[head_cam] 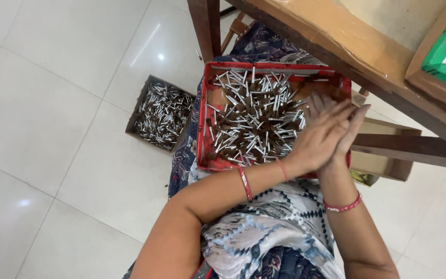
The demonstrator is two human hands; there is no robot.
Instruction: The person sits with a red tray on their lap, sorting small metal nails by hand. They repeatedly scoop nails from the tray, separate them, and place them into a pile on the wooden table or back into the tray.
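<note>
A red tray rests on my lap, filled with several short brown sticks with silver ends, lying criss-cross. My left hand and my right hand are pressed flat together, palm to palm, over the tray's right side. The left hand lies on top and hides most of the right one. Whether anything sits between the palms is hidden. Both wrists wear red bangles.
A cardboard box of similar silver-ended sticks stands on the white tiled floor to the left. A wooden table with its leg overhangs the tray's far edge. An open cardboard box sits at the right under a wooden rail.
</note>
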